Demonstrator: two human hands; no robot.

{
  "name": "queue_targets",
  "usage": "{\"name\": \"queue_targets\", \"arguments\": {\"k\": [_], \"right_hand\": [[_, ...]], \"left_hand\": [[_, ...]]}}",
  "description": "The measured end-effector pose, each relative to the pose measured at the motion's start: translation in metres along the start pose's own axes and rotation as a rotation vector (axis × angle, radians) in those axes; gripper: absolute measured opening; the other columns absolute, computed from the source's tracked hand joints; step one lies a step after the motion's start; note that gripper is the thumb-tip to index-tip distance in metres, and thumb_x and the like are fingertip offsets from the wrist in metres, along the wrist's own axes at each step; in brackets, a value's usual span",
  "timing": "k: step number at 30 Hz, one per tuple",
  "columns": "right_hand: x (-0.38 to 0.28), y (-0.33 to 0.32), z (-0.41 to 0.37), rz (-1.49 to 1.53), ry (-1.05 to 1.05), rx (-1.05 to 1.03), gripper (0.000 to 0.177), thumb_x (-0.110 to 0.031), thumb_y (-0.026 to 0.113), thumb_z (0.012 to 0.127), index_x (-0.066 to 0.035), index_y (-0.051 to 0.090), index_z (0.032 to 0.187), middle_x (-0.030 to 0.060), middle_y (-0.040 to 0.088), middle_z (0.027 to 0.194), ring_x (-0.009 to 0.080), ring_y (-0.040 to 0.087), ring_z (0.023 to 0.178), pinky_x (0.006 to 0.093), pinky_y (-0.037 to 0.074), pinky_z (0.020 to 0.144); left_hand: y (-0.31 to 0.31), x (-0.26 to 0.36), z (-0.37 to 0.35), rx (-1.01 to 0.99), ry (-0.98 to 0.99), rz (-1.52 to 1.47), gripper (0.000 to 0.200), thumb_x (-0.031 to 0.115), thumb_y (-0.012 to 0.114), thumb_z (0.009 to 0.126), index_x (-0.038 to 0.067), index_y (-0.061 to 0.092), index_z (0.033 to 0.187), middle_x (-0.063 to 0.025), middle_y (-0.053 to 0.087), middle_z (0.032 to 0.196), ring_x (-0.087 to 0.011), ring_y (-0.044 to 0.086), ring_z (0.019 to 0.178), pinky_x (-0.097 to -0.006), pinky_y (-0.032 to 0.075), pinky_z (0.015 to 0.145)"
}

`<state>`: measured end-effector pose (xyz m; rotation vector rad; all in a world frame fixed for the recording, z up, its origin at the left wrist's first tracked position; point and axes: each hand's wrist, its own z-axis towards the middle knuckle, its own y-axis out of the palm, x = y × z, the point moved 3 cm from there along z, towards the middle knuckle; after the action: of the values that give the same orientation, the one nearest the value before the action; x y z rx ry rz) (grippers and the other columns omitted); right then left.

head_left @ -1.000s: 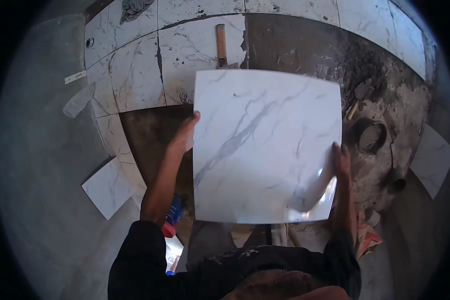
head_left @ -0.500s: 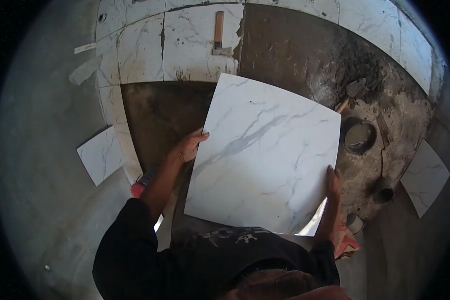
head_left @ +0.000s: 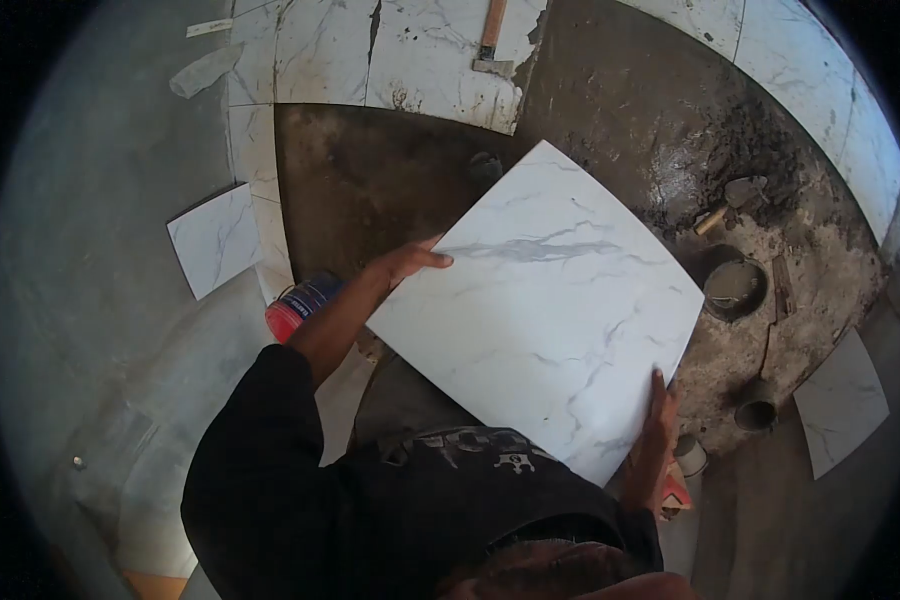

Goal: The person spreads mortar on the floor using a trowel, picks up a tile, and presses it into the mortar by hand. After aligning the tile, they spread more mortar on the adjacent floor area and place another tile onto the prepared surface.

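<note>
A large white floor tile (head_left: 550, 310) with grey marble veins is held up in front of my body, turned so one corner points away from me. My left hand (head_left: 410, 263) grips its left edge, thumb on the face and fingers hidden beneath. On the lower right edge, my right hand (head_left: 660, 410) holds the tile the same way. Beyond it lies a dark wet bed of mortar (head_left: 370, 170), bordered by laid marble-look tiles (head_left: 320, 55). A hammer (head_left: 493, 45) with a wooden handle rests on those tiles.
A trowel (head_left: 735, 200) lies by the mortar at right, near a black bucket (head_left: 735, 285) and a smaller dark container (head_left: 755, 408). Loose tiles lie at left (head_left: 218, 240) and right (head_left: 842, 405). A red and dark-blue bucket (head_left: 300, 308) stands beside my left forearm.
The tile has turned clockwise in my hands, its far corner swinging right. My view has shifted, so the surroundings sit differently. Both hands keep their hold.
</note>
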<state>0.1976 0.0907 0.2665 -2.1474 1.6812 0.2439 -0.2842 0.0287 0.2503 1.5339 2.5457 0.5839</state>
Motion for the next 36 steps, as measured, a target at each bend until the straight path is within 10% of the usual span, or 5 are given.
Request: {"name": "queue_targets", "arguments": {"k": [3, 12, 24, 28, 36], "right_hand": [[0.028, -0.008, -0.024, 0.118, 0.351, 0.057, 0.053, -0.029, 0.054, 0.083, 0.006, 0.040, 0.120, 0.0138, 0.052, 0.110, 0.0231, 0.053, 0.092, 0.0339, 0.042, 0.082], [0.000, 0.016, -0.108, 0.337, 0.245, 0.182, 0.047, -0.021, 0.052, 0.082, 0.002, 0.039, 0.121, 0.0126, 0.052, 0.107, 0.0232, 0.054, 0.093, 0.0340, 0.045, 0.081], [0.000, 0.044, -0.145, 0.669, 0.212, 0.256, 0.042, -0.008, 0.050, 0.076, 0.004, 0.040, 0.115, 0.0134, 0.051, 0.102, 0.0258, 0.054, 0.091, 0.0391, 0.046, 0.080], [-0.017, 0.073, -0.153, 0.736, 0.082, 0.194, 0.044, -0.004, 0.050, 0.073, 0.004, 0.040, 0.115, 0.0142, 0.051, 0.103, 0.0270, 0.053, 0.093, 0.0401, 0.045, 0.082], [-0.025, 0.125, -0.171, 0.835, 0.186, 0.332, 0.048, 0.002, 0.050, 0.071, 0.001, 0.040, 0.118, 0.0141, 0.050, 0.110, 0.0285, 0.049, 0.103, 0.0414, 0.039, 0.091]], "left_hand": [[-0.017, 0.008, 0.023, -0.050, -0.026, 0.180, 0.069, 0.018, 0.062, 0.076, 0.005, 0.026, 0.134, -0.0093, 0.040, 0.128, -0.0208, 0.040, 0.114, -0.0339, 0.032, 0.095], [-0.044, 0.021, 0.080, -0.201, -0.134, 0.422, 0.085, 0.032, 0.064, 0.075, -0.007, 0.015, 0.133, -0.0164, 0.030, 0.135, -0.0237, 0.031, 0.122, -0.0313, 0.024, 0.100], [-0.067, 0.029, 0.143, -0.176, -0.205, 1.403, 0.079, 0.063, 0.055, 0.068, -0.003, 0.051, 0.112, -0.0175, 0.057, 0.104, -0.0287, 0.056, 0.094, -0.0391, 0.043, 0.075], [-0.071, 0.014, 0.170, 0.278, 0.116, 1.584, 0.074, 0.064, 0.051, 0.068, 0.004, 0.053, 0.113, -0.0207, 0.053, 0.110, -0.0311, 0.051, 0.102, -0.0387, 0.042, 0.081], [-0.056, 0.001, 0.149, 0.565, 0.480, 0.693, 0.080, 0.031, 0.073, 0.063, 0.005, 0.034, 0.128, -0.0206, 0.038, 0.126, -0.0348, 0.038, 0.115, -0.0415, 0.032, 0.094]]}}
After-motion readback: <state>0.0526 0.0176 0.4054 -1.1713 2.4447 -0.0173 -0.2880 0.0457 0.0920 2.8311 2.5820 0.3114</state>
